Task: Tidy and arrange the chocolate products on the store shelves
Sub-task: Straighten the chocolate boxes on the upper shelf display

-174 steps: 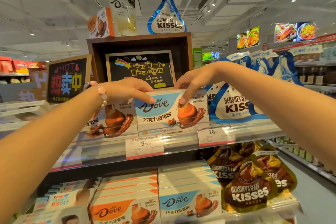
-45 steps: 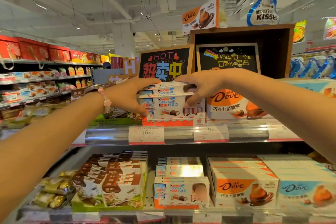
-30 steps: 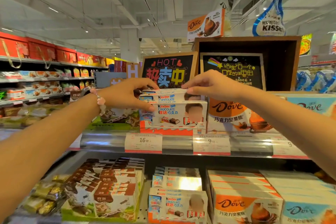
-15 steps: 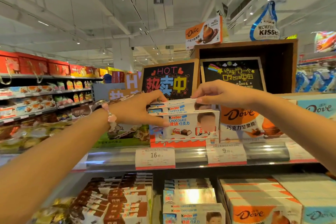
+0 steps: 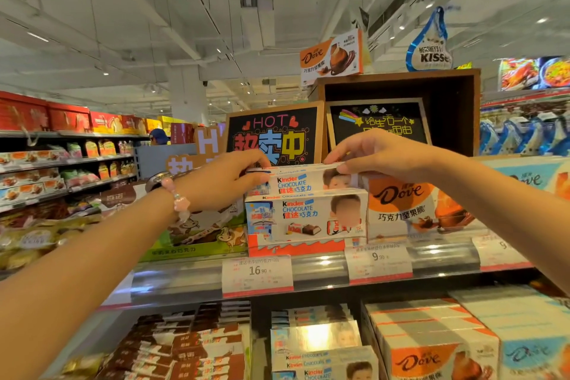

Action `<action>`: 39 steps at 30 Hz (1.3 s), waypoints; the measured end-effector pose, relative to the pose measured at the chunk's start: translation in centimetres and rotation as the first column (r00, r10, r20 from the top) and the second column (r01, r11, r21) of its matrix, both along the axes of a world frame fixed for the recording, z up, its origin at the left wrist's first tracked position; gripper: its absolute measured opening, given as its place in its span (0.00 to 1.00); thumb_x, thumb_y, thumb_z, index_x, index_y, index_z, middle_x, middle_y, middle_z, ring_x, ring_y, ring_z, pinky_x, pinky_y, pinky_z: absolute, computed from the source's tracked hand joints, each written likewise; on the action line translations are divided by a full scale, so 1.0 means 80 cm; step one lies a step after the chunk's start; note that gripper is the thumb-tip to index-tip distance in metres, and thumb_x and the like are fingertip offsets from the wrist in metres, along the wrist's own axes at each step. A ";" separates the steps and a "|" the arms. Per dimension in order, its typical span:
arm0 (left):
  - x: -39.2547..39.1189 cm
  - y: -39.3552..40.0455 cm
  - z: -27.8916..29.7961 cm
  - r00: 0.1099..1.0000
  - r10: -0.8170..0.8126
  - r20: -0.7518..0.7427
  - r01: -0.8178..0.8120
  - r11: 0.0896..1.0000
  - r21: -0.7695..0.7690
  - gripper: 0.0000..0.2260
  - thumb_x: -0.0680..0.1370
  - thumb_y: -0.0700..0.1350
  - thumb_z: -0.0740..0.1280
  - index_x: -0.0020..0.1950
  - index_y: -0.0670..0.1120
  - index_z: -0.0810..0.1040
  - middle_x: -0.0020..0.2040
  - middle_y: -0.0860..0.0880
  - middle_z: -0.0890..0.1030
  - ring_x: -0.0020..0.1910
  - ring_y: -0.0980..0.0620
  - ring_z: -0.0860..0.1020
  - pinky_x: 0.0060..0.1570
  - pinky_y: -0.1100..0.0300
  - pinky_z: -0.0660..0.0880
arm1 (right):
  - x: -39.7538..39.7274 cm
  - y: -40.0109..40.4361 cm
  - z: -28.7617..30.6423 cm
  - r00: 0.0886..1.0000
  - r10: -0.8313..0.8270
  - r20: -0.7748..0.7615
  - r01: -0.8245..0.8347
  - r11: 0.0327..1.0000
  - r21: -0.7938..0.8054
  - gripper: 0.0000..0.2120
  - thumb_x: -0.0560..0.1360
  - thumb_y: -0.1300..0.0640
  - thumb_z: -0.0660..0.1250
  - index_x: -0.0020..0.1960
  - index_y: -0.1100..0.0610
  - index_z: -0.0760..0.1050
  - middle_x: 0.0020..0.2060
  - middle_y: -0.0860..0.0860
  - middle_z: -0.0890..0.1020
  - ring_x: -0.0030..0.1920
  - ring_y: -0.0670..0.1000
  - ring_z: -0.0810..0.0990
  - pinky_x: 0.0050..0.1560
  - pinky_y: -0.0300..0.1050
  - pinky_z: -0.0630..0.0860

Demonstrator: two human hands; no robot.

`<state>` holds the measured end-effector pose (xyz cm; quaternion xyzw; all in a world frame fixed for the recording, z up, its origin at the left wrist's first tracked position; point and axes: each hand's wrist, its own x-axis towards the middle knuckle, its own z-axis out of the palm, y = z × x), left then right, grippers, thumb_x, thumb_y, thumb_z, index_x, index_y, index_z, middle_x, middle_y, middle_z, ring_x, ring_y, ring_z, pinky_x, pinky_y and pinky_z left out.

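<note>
Holding top Kinder box point(image 5: 303, 180) at both ends, upper shelf point(image 5: 324, 271).
L hand point(image 5: 222, 179) & R hand point(image 5: 381, 154) fingers curled on it; box sits atop another Kinder box point(image 5: 308, 216), prob. touching, beside Dove box point(image 5: 410, 210).

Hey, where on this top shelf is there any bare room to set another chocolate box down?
Hardly any. The Kinder stack sits tight between the green cow tray and the orange Dove box, with no shelf floor showing. Both hands, left hand and right hand, hold the top Kinder box. The only open space is above it, before the HOT sign.
</note>
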<state>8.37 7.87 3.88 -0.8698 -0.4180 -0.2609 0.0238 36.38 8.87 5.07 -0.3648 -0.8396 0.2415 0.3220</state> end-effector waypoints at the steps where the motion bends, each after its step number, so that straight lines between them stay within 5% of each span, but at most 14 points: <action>1: 0.001 0.000 0.000 1.000 -0.004 0.011 0.004 1.000 0.010 0.06 0.80 0.47 0.59 0.55 0.51 0.73 0.42 0.55 0.77 0.39 0.55 0.76 0.37 0.63 0.73 | 0.000 0.000 0.000 1.000 -0.003 -0.009 0.003 1.000 0.000 0.09 0.75 0.62 0.66 0.54 0.55 0.80 0.50 0.49 0.84 0.54 0.49 0.81 0.48 0.38 0.78; 5: 0.002 -0.002 -0.001 0.999 0.002 0.040 -0.002 1.000 0.010 0.07 0.79 0.48 0.61 0.54 0.50 0.75 0.45 0.53 0.79 0.44 0.54 0.78 0.45 0.53 0.77 | -0.002 -0.002 0.000 1.000 -0.013 -0.018 0.013 1.000 0.017 0.09 0.75 0.62 0.66 0.53 0.55 0.81 0.49 0.50 0.84 0.49 0.46 0.82 0.40 0.33 0.76; 9: 0.003 -0.006 0.003 1.000 0.029 0.006 -0.029 0.999 -0.023 0.10 0.76 0.50 0.66 0.55 0.50 0.81 0.48 0.54 0.81 0.45 0.57 0.78 0.46 0.55 0.78 | -0.005 0.000 -0.003 0.998 -0.041 0.054 0.033 0.990 0.137 0.09 0.74 0.65 0.66 0.51 0.59 0.83 0.47 0.50 0.85 0.51 0.47 0.81 0.48 0.38 0.77; 13: 0.001 -0.011 0.005 0.998 0.064 -0.028 -0.065 0.997 -0.045 0.25 0.73 0.62 0.59 0.48 0.43 0.84 0.47 0.46 0.82 0.43 0.45 0.80 0.43 0.44 0.77 | -0.009 0.001 -0.003 0.993 -0.059 0.098 0.041 0.983 0.180 0.09 0.76 0.64 0.65 0.44 0.65 0.83 0.47 0.54 0.85 0.52 0.45 0.81 0.51 0.40 0.75; 15: 0.002 -0.008 0.005 0.997 0.081 -0.015 -0.082 0.995 -0.063 0.26 0.72 0.62 0.59 0.45 0.40 0.83 0.44 0.42 0.83 0.42 0.39 0.79 0.41 0.43 0.77 | -0.011 -0.001 -0.001 0.992 -0.057 0.117 0.040 0.990 0.136 0.11 0.76 0.62 0.65 0.39 0.59 0.84 0.48 0.51 0.85 0.53 0.49 0.81 0.54 0.46 0.76; 19: 0.012 -0.004 0.010 0.992 0.090 0.085 -0.081 0.991 -0.106 0.10 0.75 0.48 0.68 0.50 0.46 0.84 0.42 0.51 0.85 0.43 0.47 0.81 0.42 0.54 0.79 | -0.012 -0.006 0.006 0.986 -0.069 0.152 0.060 0.996 0.067 0.08 0.75 0.61 0.67 0.46 0.54 0.84 0.49 0.47 0.84 0.51 0.46 0.81 0.52 0.43 0.75; 26: 0.018 0.007 0.000 0.991 0.109 0.081 -0.109 0.994 -0.012 0.09 0.73 0.44 0.71 0.52 0.45 0.83 0.45 0.53 0.83 0.42 0.58 0.80 0.37 0.69 0.77 | -0.019 0.000 0.004 0.950 -0.151 0.273 0.115 0.983 0.143 0.09 0.73 0.61 0.70 0.52 0.54 0.82 0.50 0.49 0.83 0.52 0.48 0.81 0.58 0.49 0.77; 29: 0.016 0.012 -0.002 0.992 0.127 -0.013 -0.128 0.988 -0.082 0.14 0.77 0.47 0.65 0.48 0.36 0.83 0.46 0.38 0.83 0.46 0.40 0.81 0.45 0.49 0.79 | -0.026 -0.002 0.003 0.921 -0.153 0.359 0.085 0.977 0.198 0.15 0.76 0.59 0.66 0.37 0.42 0.83 0.53 0.47 0.82 0.53 0.45 0.79 0.52 0.39 0.74; 32: 0.012 0.011 -0.001 0.993 0.113 -0.014 -0.114 0.979 -0.168 0.27 0.76 0.59 0.61 0.45 0.32 0.79 0.45 0.31 0.79 0.37 0.40 0.77 0.41 0.46 0.76 | -0.029 -0.004 0.003 0.921 -0.122 0.371 0.060 0.983 0.176 0.28 0.77 0.60 0.63 0.21 0.41 0.76 0.52 0.49 0.81 0.56 0.46 0.78 0.51 0.36 0.72; 35: 0.010 0.001 0.003 0.990 0.053 -0.129 -0.080 0.974 -0.210 0.36 0.64 0.75 0.62 0.49 0.44 0.83 0.48 0.42 0.83 0.44 0.44 0.79 0.47 0.48 0.77 | -0.025 -0.003 0.004 0.904 -0.112 0.413 0.035 0.981 0.190 0.19 0.77 0.56 0.65 0.28 0.45 0.81 0.51 0.48 0.82 0.54 0.47 0.79 0.49 0.33 0.73; 37: 0.011 -0.010 0.003 0.973 0.065 -0.222 -0.107 0.977 -0.184 0.31 0.64 0.69 0.68 0.60 0.51 0.79 0.56 0.53 0.80 0.53 0.52 0.77 0.57 0.53 0.74 | -0.023 -0.002 0.002 0.898 -0.109 0.427 0.032 0.982 0.185 0.10 0.74 0.47 0.66 0.45 0.50 0.84 0.53 0.45 0.81 0.53 0.45 0.79 0.51 0.36 0.74; 39: 0.011 -0.012 0.004 0.974 0.098 -0.203 -0.120 0.988 -0.100 0.28 0.66 0.60 0.72 0.63 0.51 0.75 0.57 0.57 0.76 0.56 0.57 0.73 0.57 0.60 0.70 | -0.021 -0.004 0.005 0.905 -0.133 0.405 0.072 0.984 0.162 0.22 0.66 0.42 0.69 0.57 0.50 0.78 0.56 0.44 0.79 0.56 0.42 0.78 0.56 0.39 0.73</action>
